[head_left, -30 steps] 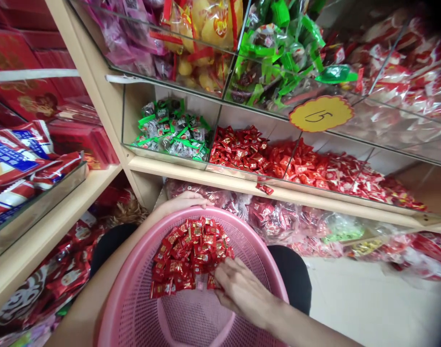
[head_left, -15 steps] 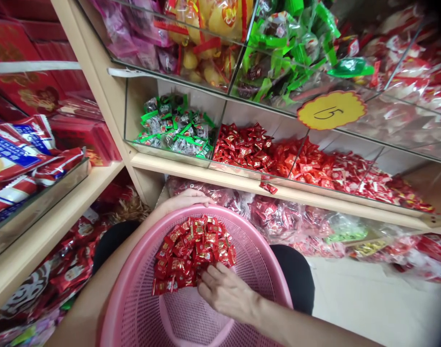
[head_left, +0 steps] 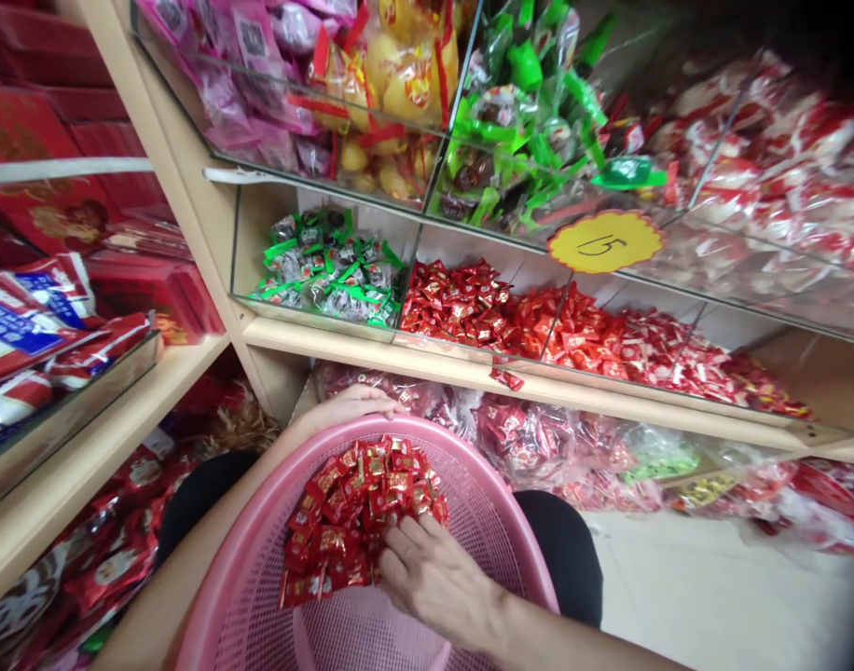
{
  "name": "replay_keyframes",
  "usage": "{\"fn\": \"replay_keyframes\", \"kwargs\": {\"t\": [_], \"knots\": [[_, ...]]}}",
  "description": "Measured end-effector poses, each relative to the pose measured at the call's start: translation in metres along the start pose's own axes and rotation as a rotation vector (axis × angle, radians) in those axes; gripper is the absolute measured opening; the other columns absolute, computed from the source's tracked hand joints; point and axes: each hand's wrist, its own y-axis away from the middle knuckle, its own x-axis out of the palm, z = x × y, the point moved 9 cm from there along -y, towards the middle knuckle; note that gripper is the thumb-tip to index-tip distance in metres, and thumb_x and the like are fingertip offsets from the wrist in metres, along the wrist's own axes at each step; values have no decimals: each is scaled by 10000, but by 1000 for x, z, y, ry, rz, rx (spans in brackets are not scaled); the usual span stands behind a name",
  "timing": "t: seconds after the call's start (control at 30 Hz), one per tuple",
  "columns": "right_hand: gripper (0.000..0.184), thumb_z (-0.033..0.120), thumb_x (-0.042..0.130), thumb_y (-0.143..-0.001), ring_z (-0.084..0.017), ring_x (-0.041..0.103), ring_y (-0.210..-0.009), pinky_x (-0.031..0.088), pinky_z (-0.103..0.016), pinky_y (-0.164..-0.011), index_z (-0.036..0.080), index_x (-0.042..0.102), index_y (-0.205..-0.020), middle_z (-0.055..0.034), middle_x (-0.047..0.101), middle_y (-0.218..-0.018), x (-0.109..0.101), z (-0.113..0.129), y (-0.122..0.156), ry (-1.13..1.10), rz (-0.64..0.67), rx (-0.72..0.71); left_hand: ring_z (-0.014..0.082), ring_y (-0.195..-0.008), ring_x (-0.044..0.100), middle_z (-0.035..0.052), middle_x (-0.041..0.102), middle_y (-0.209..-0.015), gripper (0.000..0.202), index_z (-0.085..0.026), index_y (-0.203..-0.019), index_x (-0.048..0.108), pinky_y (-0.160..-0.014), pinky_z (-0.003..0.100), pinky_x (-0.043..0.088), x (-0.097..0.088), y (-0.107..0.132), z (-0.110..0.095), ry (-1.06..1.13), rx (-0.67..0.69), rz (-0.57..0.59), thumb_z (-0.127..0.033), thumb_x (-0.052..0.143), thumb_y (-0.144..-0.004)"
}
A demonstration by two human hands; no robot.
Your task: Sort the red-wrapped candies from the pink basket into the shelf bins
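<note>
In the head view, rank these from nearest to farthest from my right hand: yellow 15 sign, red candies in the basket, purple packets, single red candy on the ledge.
1. Red candies: in the pink basket, at the right hand's fingers.
2. Single red candy: on the ledge, beyond the basket.
3. Yellow 15 sign: higher, to the right.
4. Purple packets: upper left.

The basket (head_left: pixel 481 522) is open above, with bare mesh on its right wall and near base. The right hand (head_left: pixel 431 573) and forearm (head_left: pixel 573 641) cross its right side, blocking that way to the red sweets (head_left: pixel 350 499); the left hand (head_left: pixel 357 403) lies at its far edge. A knee (head_left: pixel 571 554) stands just right. Beyond, a shelf board (head_left: pixel 371 349) and glass fronts (head_left: pixel 455 343) bar low reaches; open floor (head_left: pixel 679 578) spreads rightward.
</note>
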Motion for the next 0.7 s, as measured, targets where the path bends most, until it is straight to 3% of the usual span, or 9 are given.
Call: {"fn": "replay_keyframes", "kwargs": {"t": [0.13, 0.23, 0.33, 0.4, 0.5, 0.6, 0.7], "knots": [[167, 209, 422, -926, -165, 477, -712, 358, -305, -665, 184, 517, -791, -39, 579, -790, -75, -48, -23, -27, -200, 97, 207, -1003, 602, 78, 678, -1069, 332, -128, -819, 699, -871, 275, 423, 1, -3, 1, -13, 40, 42, -451, 629, -784], [127, 201, 415, -908, -175, 491, -766, 360, -308, -697, 182, 508, -824, -60, 580, -819, -128, -115, -40, -128, -331, 270, 212, -1021, 602, 82, 670, -1098, 344, -131, -921, 702, -888, 282, 427, 2, -3, -1, -6, 73, 45, -441, 622, -795], [19, 195, 478, -844, -172, 491, -790, 371, -294, -710, 191, 483, -862, -48, 573, -842, -156, -190, -54, -173, -436, 427, 209, -1013, 608, 85, 670, -1100, 349, -140, -959, 706, -872, 275, 431, 2, -2, 0, 2, 59, 24, -438, 618, -800], [106, 195, 550, -786, -161, 496, -775, 372, -276, -697, 195, 475, -861, -28, 576, -837, -150, -238, -64, -199, -395, 553, 202, -1009, 606, 79, 666, -1115, 318, -139, -863, 710, -847, 254, 429, 1, -3, 1, 13, 52, 22, -438, 635, -785], [199, 225, 650, -713, -134, 492, -689, 370, -241, -630, 193, 483, -817, 9, 562, -755, -113, -289, -80, -280, -151, 726, 186, -951, 614, 73, 682, -1064, 329, -134, -790, 699, -794, 236, 426, 0, -4, 3, 31, 17, 31, -459, 652, -761], [261, 264, 722, -655, -115, 485, -637, 367, -217, -579, 181, 502, -769, 25, 552, -698, -83, -305, -93, -332, 21, 771, 175, -895, 615, 75, 682, -1064, 352, -131, -773, 694, -766, 237, 423, -2, -3, 3, 34, -3, 28, -480, 648, -753], [282, 285, 750, -625, -110, 477, -631, 358, -207, -563, 173, 524, -752, 24, 557, -683, -72, -305, -101, -322, 60, 761, 182, -942, 608, 70, 669, -1104, 326, -138, -757, 683, -799, 240, 418, -3, -2, -1, 33, 21, 37, -462, 652, -751]]}}
